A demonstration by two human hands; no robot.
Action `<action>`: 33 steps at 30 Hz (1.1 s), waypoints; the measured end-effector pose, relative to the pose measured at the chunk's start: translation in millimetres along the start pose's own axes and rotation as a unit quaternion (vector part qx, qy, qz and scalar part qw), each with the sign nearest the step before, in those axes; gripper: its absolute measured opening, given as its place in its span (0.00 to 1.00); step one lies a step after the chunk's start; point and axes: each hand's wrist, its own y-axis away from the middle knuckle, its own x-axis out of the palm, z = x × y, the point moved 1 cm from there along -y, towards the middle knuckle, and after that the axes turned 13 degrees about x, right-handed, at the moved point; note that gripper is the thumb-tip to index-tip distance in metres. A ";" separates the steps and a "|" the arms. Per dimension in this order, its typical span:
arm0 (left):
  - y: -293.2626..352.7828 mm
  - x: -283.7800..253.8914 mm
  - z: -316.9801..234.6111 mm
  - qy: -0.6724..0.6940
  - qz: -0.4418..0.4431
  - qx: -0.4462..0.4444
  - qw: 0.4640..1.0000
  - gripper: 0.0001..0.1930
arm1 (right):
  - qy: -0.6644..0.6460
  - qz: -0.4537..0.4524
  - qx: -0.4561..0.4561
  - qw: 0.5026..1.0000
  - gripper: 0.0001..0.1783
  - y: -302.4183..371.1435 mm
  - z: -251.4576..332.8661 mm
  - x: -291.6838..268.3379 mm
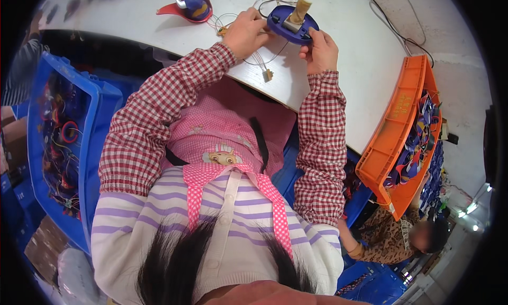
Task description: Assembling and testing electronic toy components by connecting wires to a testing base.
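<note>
A purple-blue oval plastic shell [275, 21] is tilted above the white table, with a grey block and a tan, taped-looking piece on its inner side. My right hand [323, 50] grips its right edge between thumb and fingers. At the shell's left edge, my left hand [247, 34] has its fingers closed together; whatever they pinch is hidden, though thin wires run close by. Below the hands a small brown part [268, 75] lies on the table at the end of thin wires. Another small yellowish part [222, 32] sits beside my left hand, also wired.
A red and purple toy piece with silver horns [193, 4] lies at the table's far left. Blue bin [91, 146] on the left holds wired parts. An orange crate [391, 125] of colourful pieces stands at right, near another person [386, 233]. Black cables [394, 27] cross the far right.
</note>
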 end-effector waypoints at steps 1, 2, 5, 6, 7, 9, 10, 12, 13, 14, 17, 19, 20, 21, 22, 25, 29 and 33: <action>1.3 0.7 4.5 0.020 0.016 -0.008 1.000 0.05 | -0.008 -0.003 0.000 1.000 0.17 1.8 -0.6 1.1; 1.4 -0.7 5.8 0.022 0.016 -0.008 1.000 0.05 | -0.008 -0.005 0.000 1.000 0.17 1.0 -0.8 -0.6; 1.5 -12.1 10.4 0.052 0.142 0.056 0.987 0.07 | -0.054 -0.020 -0.008 0.998 0.17 -8.0 -1.7 -9.0; 1.0 -16.2 11.5 0.061 0.183 0.078 0.978 0.07 | -0.070 -0.024 -0.010 0.997 0.17 -10.2 -2.6 -12.0; -1.5 -21.8 12.0 0.062 0.183 0.079 0.978 0.07 | -0.071 -0.025 -0.011 0.997 0.17 -11.2 -2.5 -15.1; -7.5 -32.9 13.7 0.151 0.247 0.036 0.956 0.08 | -0.089 -0.028 -0.010 0.996 0.18 -14.0 -3.4 -21.3; -9.9 -36.8 14.9 0.195 0.278 0.014 0.940 0.08 | -0.098 -0.030 -0.009 0.995 0.18 -14.8 -3.8 -23.6; -10.3 -38.3 18.6 0.238 0.309 -0.008 0.921 0.08 | -0.110 -0.036 -0.017 0.993 0.21 -7.2 -5.9 -20.3; -10.0 -37.9 21.8 0.256 0.321 -0.016 0.912 0.09 | -0.113 -0.040 -0.025 0.992 0.22 4.5 -9.6 -14.9; -10.4 -37.3 24.4 0.274 0.331 -0.023 0.903 0.09 | -0.112 -0.041 -0.027 0.993 0.22 11.1 -19.1 -17.9; -11.4 -35.6 32.1 0.306 0.350 -0.043 0.884 0.09 | 0.302 -0.044 -0.336 0.891 0.22 28.1 -54.7 -32.0; -12.9 -35.8 32.3 0.324 0.349 -0.047 0.878 0.08 | 0.402 0.020 -0.372 0.837 0.21 39.4 -64.8 -23.1; -12.8 -36.4 31.0 0.333 0.350 -0.049 0.874 0.08 | 0.453 -0.024 -0.432 0.779 0.18 45.2 -65.9 -8.8; -11.5 -37.3 29.4 0.342 0.350 -0.051 0.871 0.08 | 0.500 -0.065 -0.488 0.712 0.14 48.8 -67.1 -0.4; -10.5 -36.4 27.6 0.341 0.349 -0.052 0.872 0.08 | 0.499 -0.064 -0.490 0.712 0.14 46.3 -66.1 0.9; 5.0 -40.6 6.8 0.097 0.007 0.078 0.992 0.08 | 0.556 -0.062 -0.435 0.706 0.12 37.3 -66.3 4.8; 54.6 -68.6 -62.4 0.095 -0.109 -0.128 0.981 0.09 | 0.518 -0.020 -0.400 0.755 0.11 35.6 -66.5 1.1; 81.5 -55.8 -86.3 0.045 -0.035 -0.156 0.986 0.11 | 0.469 0.051 -0.350 0.809 0.10 49.9 -65.7 4.1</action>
